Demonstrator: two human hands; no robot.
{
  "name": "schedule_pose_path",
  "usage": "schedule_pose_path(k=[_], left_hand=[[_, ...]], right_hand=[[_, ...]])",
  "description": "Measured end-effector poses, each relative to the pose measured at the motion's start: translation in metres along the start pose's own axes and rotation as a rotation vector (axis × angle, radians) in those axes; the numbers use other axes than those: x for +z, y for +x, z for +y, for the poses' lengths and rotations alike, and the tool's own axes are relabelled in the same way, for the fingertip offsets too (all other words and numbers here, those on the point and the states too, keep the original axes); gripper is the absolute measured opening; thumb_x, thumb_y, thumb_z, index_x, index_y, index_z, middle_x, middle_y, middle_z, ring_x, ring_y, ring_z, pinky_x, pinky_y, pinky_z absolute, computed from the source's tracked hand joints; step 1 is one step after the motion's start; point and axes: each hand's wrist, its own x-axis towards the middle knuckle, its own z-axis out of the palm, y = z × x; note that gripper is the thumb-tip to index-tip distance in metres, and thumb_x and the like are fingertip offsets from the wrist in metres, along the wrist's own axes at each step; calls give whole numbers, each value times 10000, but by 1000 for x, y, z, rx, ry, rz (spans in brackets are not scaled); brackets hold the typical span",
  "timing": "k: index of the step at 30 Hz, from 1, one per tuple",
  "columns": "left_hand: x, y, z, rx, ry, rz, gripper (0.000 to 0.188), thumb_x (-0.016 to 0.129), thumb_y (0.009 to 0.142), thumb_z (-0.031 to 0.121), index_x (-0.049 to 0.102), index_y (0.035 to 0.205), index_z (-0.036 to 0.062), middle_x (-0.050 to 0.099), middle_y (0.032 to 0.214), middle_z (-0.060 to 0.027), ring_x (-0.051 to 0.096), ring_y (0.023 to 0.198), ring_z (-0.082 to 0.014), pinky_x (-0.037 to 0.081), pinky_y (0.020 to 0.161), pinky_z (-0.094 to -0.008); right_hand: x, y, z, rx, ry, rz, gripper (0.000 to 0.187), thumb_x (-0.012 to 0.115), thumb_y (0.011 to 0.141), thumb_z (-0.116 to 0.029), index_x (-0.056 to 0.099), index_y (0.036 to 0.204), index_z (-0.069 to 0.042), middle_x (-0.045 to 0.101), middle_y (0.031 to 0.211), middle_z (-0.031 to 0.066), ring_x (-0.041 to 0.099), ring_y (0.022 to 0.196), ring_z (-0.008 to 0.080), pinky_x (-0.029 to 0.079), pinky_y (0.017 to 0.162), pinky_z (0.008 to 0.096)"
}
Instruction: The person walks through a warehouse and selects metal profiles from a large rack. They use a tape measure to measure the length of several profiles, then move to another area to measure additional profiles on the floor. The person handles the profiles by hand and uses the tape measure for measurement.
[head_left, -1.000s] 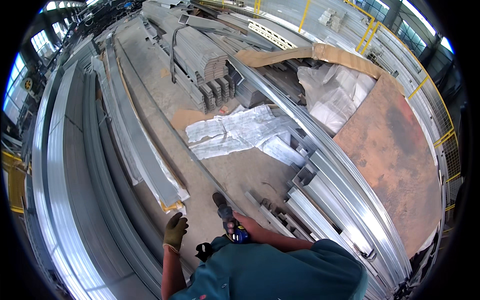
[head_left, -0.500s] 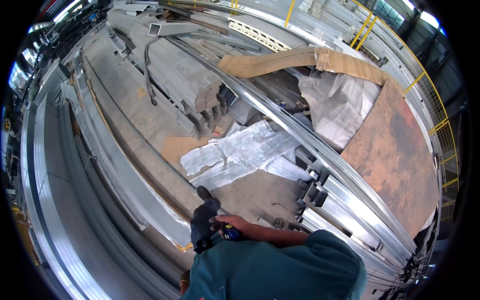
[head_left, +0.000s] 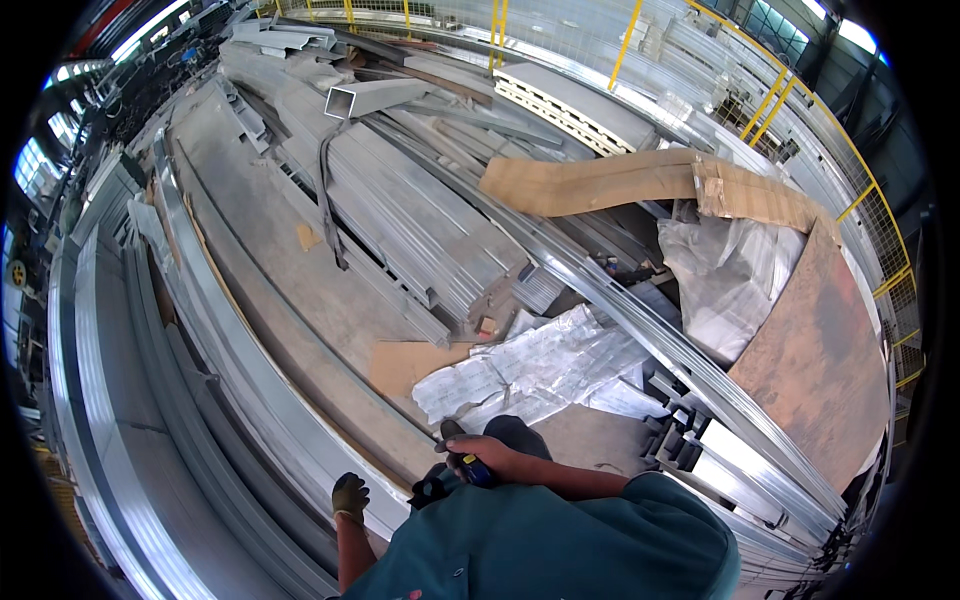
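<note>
My right hand point(head_left: 488, 455) is closed round a small tape measure point(head_left: 475, 469), blue with yellow, just in front of my body. The fingertips of that hand look dark. Off to its left, my left hand point(head_left: 350, 496) wears a dark glove and hangs above long grey metal profiles point(head_left: 270, 400). Its fingers are loosely bent and apart, with nothing visible between them. Ahead of my feet lies crumpled white plastic wrapping point(head_left: 530, 370), on the floor beside a flat piece of cardboard point(head_left: 410, 365).
A stack of grey metal profiles point(head_left: 410, 215) lies ahead. Long shiny bars point(head_left: 640, 325) run diagonally on the right, near a bent cardboard strip point(head_left: 590, 187) and a stained brown board point(head_left: 820, 350). Yellow railing point(head_left: 860, 205) stands at the far right. More profiles point(head_left: 140, 440) line the left.
My left hand has come out from beside my body into view at the left. The view has shifted, and my legs have moved forward in a step. My right hand still holds the tape measure.
</note>
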Motion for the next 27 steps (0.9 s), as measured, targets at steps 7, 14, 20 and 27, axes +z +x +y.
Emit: schedule_pose_path(k=[7,14,20,27], left_hand=[[4,45,26,54,-23,-96,135,452,989,254,487,863,220,524,802,-4,501,643,-206,368,494,-375],[-9,52,-102,-412,115,128,266,507,977,291,553,1182,127,641,1088,-111,648,878,-298,500,648,-462],[-28,52,-104,-513,-65,326,361,537,973,313,539,1264,100,647,1156,-126,654,901,-322,506,675,-467],[4,78,53,-247,-250,466,296,580,907,252,602,1169,116,653,936,-86,619,698,-247,487,598,-428]], right_hand=[[19,47,-62,-24,-233,-66,349,534,1010,-290,582,1233,-25,623,850,62,604,698,140,491,611,280],[18,106,-106,120,-107,-32,302,564,994,-278,599,1176,-39,626,856,65,617,697,153,499,595,291],[35,185,-170,103,-108,-74,293,595,968,-275,635,1148,-47,624,851,55,601,689,153,497,599,292],[65,275,-252,243,-71,12,230,588,954,-235,635,1096,-60,630,809,62,609,636,183,517,545,341]])
